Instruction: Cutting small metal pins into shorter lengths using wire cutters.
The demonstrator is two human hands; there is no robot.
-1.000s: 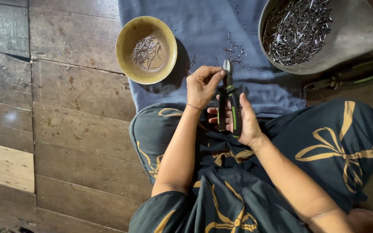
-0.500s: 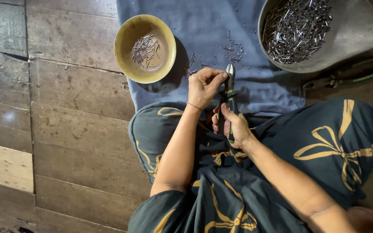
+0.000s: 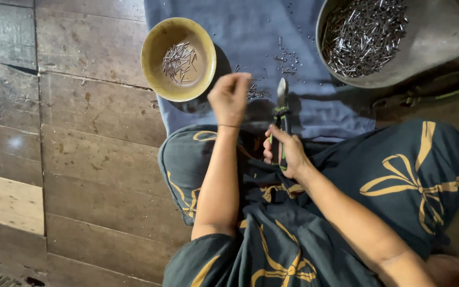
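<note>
Seated on a plank floor (image 3: pixel 81 149), a person steadies green-handled pliers (image 3: pixel 281 122) in the right hand (image 3: pixel 285 154), tip over a blue cloth (image 3: pixel 272 37), while the left hand (image 3: pixel 230 98), fingers pinched narrow—contents unclear—hovers beside a yellow bowl (image 3: pixel 155 40) of cut metal pins.

Dark teal cloth fills the lower view, a loose draped garment (image 3: pixel 346 212) printed with mustard-gold ribbon bows, one large bow showing on the right knee, smaller ones curling down the middle folds; short sleeves in the same print end above the elbows (a gold stripe shows at the left cuff), both forearms are bare, and a thin thread-like band (image 3: pixel 228 126) circles the left wrist, no rings or watch showing
</note>
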